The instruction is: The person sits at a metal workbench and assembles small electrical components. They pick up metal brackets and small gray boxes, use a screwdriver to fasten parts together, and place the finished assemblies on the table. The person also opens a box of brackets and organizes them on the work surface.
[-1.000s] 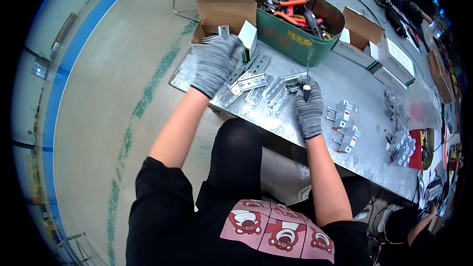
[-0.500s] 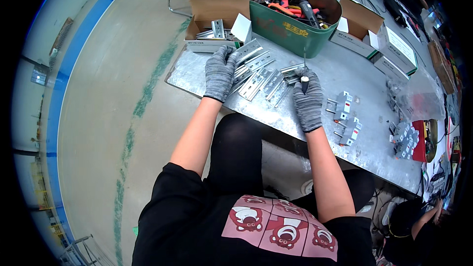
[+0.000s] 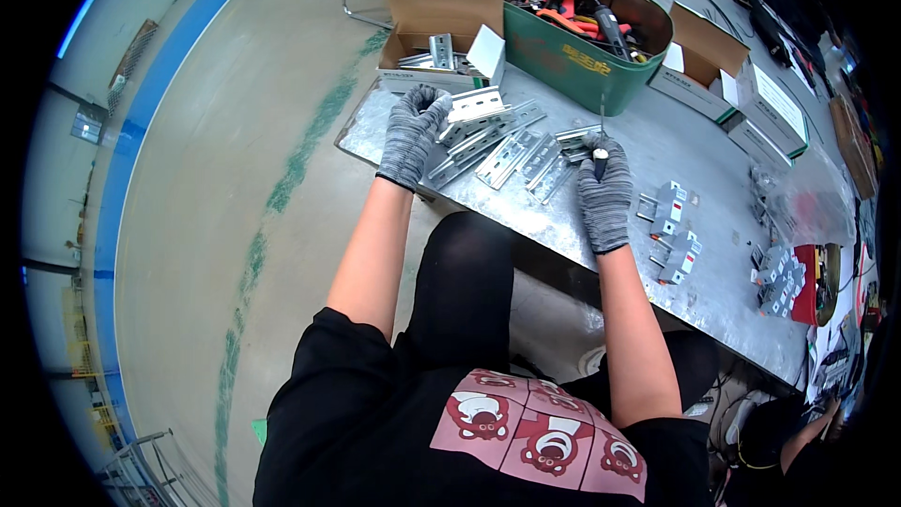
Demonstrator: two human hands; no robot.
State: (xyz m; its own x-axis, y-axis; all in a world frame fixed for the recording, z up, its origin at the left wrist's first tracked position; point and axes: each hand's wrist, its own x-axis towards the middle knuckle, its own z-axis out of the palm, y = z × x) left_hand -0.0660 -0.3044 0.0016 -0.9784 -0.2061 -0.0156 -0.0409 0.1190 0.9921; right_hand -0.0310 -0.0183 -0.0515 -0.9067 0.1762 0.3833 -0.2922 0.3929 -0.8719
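In a grey knit glove, my left hand (image 3: pixel 413 136) pinches the end of a short slotted metal rail (image 3: pixel 476 104) at the left of the table. That rail is tilted over a loose pile of similar rails (image 3: pixel 507 159). My right hand (image 3: pixel 605 195), gloved the same way, is closed round a screwdriver (image 3: pixel 601 163) with a dark handle and white collar; its thin shaft points away from me. Another rail (image 3: pixel 574 138) lies against the right fingertips; whether they grip it is hidden. Two grey modular devices (image 3: pixel 670 208) (image 3: pixel 680 258) sit right of that hand.
An open carton (image 3: pixel 427 82) of rails stands behind my left hand. Beside it is a green bin (image 3: pixel 572 75) of pliers and tools. More white boxes (image 3: pixel 772 103), a plastic bag (image 3: pixel 817 197), grey devices (image 3: pixel 779 282) and a red container (image 3: pixel 805 286) occupy the right side.
The rail in my left hand has been raised and turned more level, broad face showing. My right hand still holds the screwdriver. The whole view has shifted slightly.
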